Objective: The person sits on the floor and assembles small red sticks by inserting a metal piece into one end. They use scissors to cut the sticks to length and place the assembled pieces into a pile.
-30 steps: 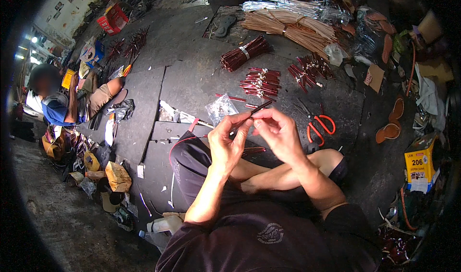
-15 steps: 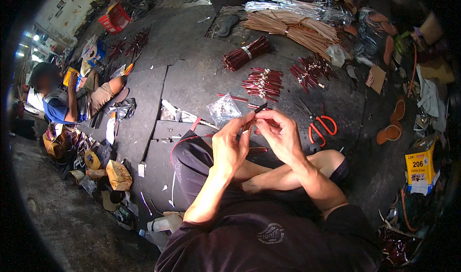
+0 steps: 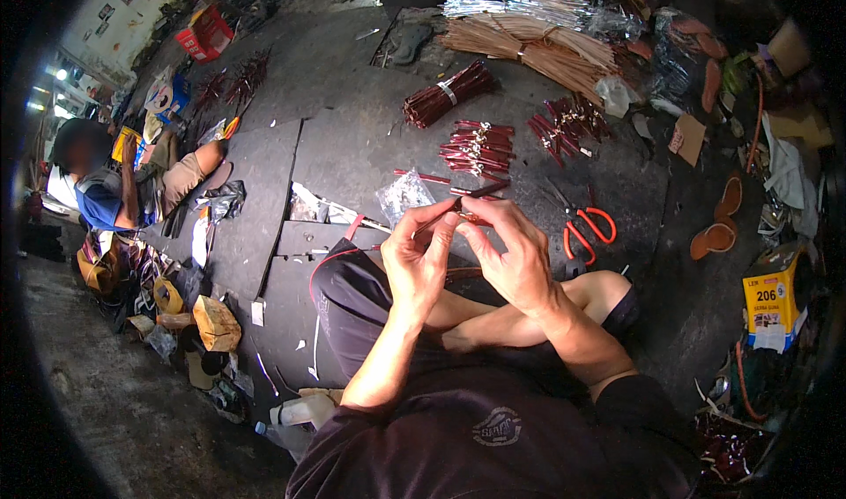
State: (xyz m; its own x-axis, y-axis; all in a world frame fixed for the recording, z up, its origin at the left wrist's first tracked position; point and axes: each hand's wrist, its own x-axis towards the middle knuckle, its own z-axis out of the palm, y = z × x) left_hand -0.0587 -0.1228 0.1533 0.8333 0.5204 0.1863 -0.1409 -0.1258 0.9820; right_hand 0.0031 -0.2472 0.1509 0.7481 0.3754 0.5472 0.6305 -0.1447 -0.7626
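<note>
In front of my crossed legs, my left hand (image 3: 416,266) and my right hand (image 3: 511,257) meet, fingertips almost touching. Both are closed in a pinch on a narrow dark strip (image 3: 486,187), whose end sticks out past my right fingers. My fingers cover the rest of it. Just beyond lies a row of short dark-red strips (image 3: 477,149) with pale fittings at their middles. One loose red strip (image 3: 421,178) lies left of that row. A clear plastic bag (image 3: 407,198) is beside my left fingers. Orange-handled pliers (image 3: 589,235) rest to the right of my right hand.
Farther off are a tied dark-red bundle (image 3: 450,93), a second strip pile (image 3: 568,127) and long tan strips (image 3: 529,48). Sandals (image 3: 716,239) and a yellow box (image 3: 771,301) stand at right. Another person (image 3: 110,191) sits at left, near a wooden block (image 3: 217,323).
My hands have come closer together and my fingers have shifted over the strip. Its protruding end now points more to the right. The whole view has moved slightly.
</note>
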